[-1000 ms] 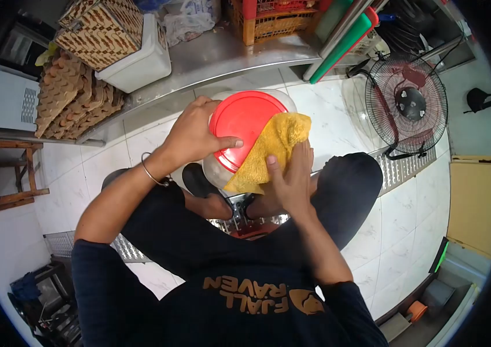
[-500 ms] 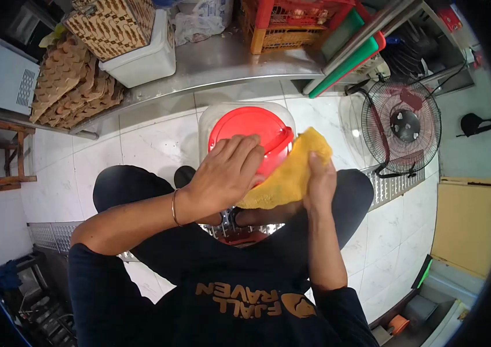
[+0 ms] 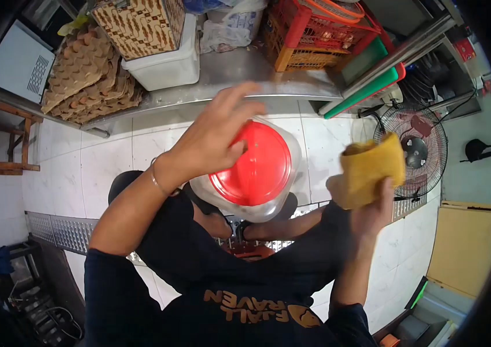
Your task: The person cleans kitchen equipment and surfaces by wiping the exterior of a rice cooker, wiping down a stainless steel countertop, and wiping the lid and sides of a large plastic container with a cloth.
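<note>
A clear plastic container [image 3: 266, 213] with a round red lid [image 3: 266, 168] stands between my knees. My left hand [image 3: 205, 139], with a thin bracelet at its wrist, is raised over the lid's far left side. Its fingers are spread and slightly blurred, and nothing is in them. Off to the right, my right hand [image 3: 370, 217] grips a bunched yellow cloth [image 3: 375, 170], away from the container. What is inside the container cannot be made out.
A metal shelf [image 3: 240, 69] ahead bears stacked egg trays [image 3: 83, 75], a white tub [image 3: 167, 69], a plastic bag [image 3: 231, 29] and red and orange crates [image 3: 315, 34]. A fan [image 3: 413, 151] stands at right. A wooden stool [image 3: 8, 139] is at left.
My left hand has lifted off the lid with its fingers apart. My right hand has carried the yellow cloth rightward, away from the lid. The container has turned and sits nearer my body.
</note>
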### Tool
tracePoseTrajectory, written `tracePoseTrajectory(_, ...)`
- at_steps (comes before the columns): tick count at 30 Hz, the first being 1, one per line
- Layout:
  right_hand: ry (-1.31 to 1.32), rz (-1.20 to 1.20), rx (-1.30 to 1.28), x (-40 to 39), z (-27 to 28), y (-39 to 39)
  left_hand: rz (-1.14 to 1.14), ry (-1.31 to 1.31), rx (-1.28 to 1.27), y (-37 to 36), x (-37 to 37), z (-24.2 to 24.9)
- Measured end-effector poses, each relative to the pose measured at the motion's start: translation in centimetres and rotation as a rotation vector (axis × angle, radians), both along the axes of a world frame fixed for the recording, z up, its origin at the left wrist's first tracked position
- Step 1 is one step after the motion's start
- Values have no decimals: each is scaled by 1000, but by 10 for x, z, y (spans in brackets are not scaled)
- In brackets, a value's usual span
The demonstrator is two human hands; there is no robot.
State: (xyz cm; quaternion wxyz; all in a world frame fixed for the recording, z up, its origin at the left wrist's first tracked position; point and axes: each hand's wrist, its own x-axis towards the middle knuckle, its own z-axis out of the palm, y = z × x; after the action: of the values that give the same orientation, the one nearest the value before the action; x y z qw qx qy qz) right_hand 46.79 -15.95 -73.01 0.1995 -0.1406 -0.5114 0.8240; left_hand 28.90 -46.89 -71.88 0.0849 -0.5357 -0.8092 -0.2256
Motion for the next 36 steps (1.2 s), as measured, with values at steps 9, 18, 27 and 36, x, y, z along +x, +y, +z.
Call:
tracePoseTrajectory(9, 162, 574, 1554, -69, -27, -109, -55, -675, -157, -36, -3, -40)
tracePoseTrajectory(18, 20, 234, 1078, -14, -68, -127, -83, -671, -159, -31, 8, -28)
tracePoseTrajectory(27, 67, 619, 1108, -86, -49, -89, -65, -713, -230, -28, 6, -28)
tracePoseTrajectory(36, 25, 311, 1297, 5, -71, -125, -101, -658, -205, -24, 5, -38)
